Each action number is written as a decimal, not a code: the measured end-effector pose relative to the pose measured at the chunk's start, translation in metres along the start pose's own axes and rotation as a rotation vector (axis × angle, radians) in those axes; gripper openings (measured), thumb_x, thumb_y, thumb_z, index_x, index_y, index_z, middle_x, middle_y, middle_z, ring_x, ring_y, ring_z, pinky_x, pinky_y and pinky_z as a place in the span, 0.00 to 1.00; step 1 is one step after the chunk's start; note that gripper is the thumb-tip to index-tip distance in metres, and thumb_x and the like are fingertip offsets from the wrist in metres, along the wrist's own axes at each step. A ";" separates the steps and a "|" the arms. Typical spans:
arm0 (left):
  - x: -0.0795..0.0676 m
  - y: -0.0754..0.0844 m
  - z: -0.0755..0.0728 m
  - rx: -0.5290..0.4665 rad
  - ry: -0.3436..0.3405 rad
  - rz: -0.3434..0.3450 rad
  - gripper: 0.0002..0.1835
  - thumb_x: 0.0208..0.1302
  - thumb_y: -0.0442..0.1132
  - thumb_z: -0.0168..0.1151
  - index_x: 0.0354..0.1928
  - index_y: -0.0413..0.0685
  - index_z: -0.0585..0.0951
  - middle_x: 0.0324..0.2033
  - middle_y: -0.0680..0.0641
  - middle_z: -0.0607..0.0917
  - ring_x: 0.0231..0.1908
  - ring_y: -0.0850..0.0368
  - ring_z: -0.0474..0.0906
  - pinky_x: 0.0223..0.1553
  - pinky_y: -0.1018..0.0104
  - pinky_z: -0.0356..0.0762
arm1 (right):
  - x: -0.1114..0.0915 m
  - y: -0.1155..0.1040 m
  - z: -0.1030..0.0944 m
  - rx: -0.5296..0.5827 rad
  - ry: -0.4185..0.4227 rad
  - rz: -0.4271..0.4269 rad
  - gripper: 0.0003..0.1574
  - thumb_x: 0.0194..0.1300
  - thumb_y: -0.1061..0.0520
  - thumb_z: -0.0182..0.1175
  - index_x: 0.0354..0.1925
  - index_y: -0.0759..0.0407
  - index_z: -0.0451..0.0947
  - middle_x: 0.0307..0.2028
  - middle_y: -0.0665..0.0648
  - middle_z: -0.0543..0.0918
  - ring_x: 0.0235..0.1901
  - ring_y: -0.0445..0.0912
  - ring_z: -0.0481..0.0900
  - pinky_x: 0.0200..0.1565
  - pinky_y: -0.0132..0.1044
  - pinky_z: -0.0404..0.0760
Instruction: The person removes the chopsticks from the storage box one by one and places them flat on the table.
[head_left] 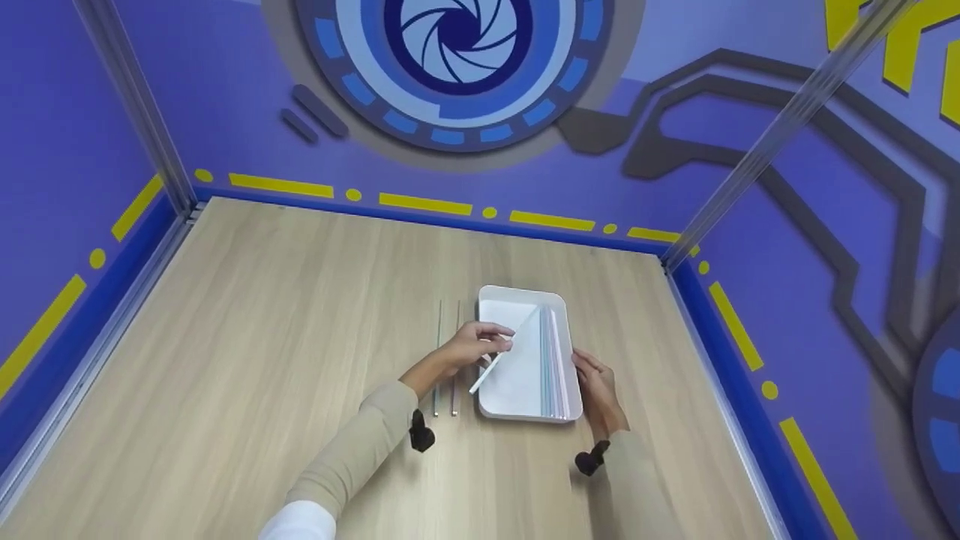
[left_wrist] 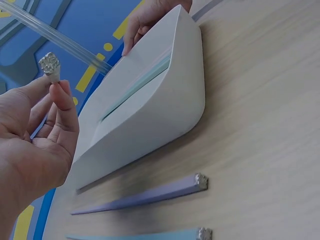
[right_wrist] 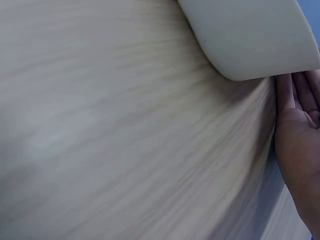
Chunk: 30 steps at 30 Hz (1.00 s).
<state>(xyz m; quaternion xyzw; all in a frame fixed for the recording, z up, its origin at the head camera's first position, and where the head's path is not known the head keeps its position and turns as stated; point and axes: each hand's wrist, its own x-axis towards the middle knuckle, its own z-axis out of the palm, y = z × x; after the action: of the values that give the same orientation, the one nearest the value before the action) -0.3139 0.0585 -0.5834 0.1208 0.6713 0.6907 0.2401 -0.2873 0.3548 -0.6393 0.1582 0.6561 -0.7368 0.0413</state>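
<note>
Between thumb and fingers, my left hand point(head_left: 474, 346) pinches a white chopstick point(head_left: 482, 378) near its thick end. The chopstick slants over the white tray point(head_left: 510, 412), its thin end toward the tray's far side. In the left wrist view its silvery, rough end cap point(left_wrist: 49, 65) shows above the fingertips. Pale blue chopsticks point(head_left: 545, 367) and pink chopsticks point(head_left: 558, 375) lie lengthwise along the tray's right side. My right hand point(head_left: 599, 381) touches the tray's right wall; the right wrist view shows its fingers point(right_wrist: 285, 92) fairly straight against that wall, their tips hidden behind it.
Left of the tray, a purple chopstick point(left_wrist: 160, 195) and a light blue chopstick point(left_wrist: 165, 235) lie roughly parallel on the wooden table point(head_left: 300, 315). Blue panels point(head_left: 225, 135) with metal corner posts point(head_left: 142, 105) surround the table.
</note>
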 end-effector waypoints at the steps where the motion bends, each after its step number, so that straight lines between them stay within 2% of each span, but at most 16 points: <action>1: -0.001 0.000 -0.002 0.002 0.001 0.003 0.23 0.69 0.40 0.67 0.62 0.37 0.79 0.36 0.56 0.82 0.34 0.61 0.75 0.33 0.67 0.79 | 0.000 0.000 0.000 -0.001 0.003 0.000 0.31 0.75 0.54 0.59 0.70 0.65 0.70 0.72 0.63 0.72 0.67 0.46 0.75 0.58 0.26 0.82; 6: -0.006 -0.001 -0.016 -0.009 0.025 0.008 0.23 0.69 0.40 0.67 0.62 0.38 0.79 0.35 0.55 0.82 0.31 0.60 0.74 0.31 0.69 0.76 | 0.001 0.001 0.000 -0.002 0.001 -0.007 0.31 0.76 0.56 0.57 0.71 0.67 0.68 0.73 0.65 0.70 0.71 0.51 0.70 0.64 0.29 0.78; 11: -0.011 -0.004 -0.031 -0.048 0.076 -0.006 0.22 0.68 0.40 0.68 0.62 0.41 0.79 0.35 0.55 0.82 0.26 0.64 0.75 0.28 0.72 0.78 | 0.001 0.001 0.001 0.013 0.004 -0.010 0.31 0.77 0.57 0.55 0.71 0.70 0.67 0.73 0.68 0.68 0.74 0.54 0.66 0.69 0.35 0.74; 17: -0.018 -0.008 -0.048 -0.070 0.147 -0.013 0.21 0.67 0.39 0.69 0.60 0.43 0.80 0.34 0.56 0.83 0.25 0.64 0.76 0.26 0.73 0.80 | -0.001 0.001 0.000 0.023 0.007 -0.004 0.31 0.76 0.56 0.56 0.71 0.68 0.68 0.73 0.65 0.69 0.73 0.52 0.68 0.64 0.30 0.78; 21: -0.023 -0.014 -0.059 -0.072 0.193 -0.017 0.21 0.67 0.38 0.68 0.61 0.43 0.80 0.35 0.53 0.85 0.26 0.62 0.79 0.26 0.73 0.82 | -0.001 0.001 0.000 0.034 0.000 0.001 0.31 0.76 0.55 0.58 0.71 0.66 0.69 0.73 0.64 0.70 0.72 0.50 0.69 0.62 0.28 0.79; 30: -0.036 -0.029 -0.071 -0.097 0.277 -0.026 0.25 0.66 0.38 0.69 0.63 0.39 0.77 0.35 0.54 0.85 0.30 0.61 0.81 0.27 0.72 0.84 | -0.001 0.001 0.001 0.038 -0.005 0.002 0.32 0.76 0.55 0.57 0.72 0.67 0.67 0.73 0.65 0.69 0.73 0.51 0.68 0.63 0.28 0.79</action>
<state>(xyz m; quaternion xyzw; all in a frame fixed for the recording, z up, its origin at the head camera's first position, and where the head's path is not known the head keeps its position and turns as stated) -0.3134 -0.0216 -0.6116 0.0038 0.6652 0.7293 0.1598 -0.2861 0.3531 -0.6397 0.1576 0.6419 -0.7493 0.0409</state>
